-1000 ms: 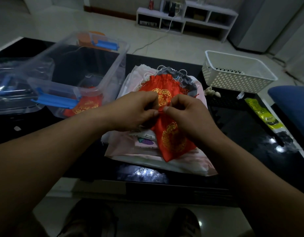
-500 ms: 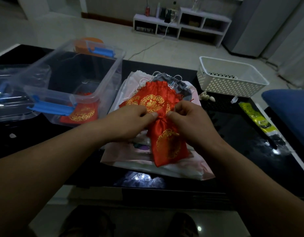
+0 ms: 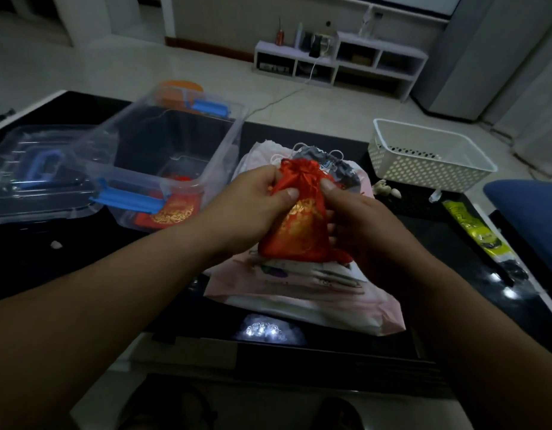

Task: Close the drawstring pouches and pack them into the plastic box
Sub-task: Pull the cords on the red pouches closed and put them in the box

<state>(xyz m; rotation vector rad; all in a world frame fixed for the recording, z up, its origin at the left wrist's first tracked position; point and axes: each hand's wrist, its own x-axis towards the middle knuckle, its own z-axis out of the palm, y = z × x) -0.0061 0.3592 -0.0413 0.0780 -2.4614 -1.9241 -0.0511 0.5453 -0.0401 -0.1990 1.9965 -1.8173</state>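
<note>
Red pouch [image 3: 296, 231] held over pink bags [image 3: 299, 293]; plastic box [image 3: 228, 150] left, basket [image 3: 423, 169] right.

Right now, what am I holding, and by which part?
One red drawstring pouch, held by both: left hand and right hand pinch its cinched neck, just below the ruffled top.
</note>
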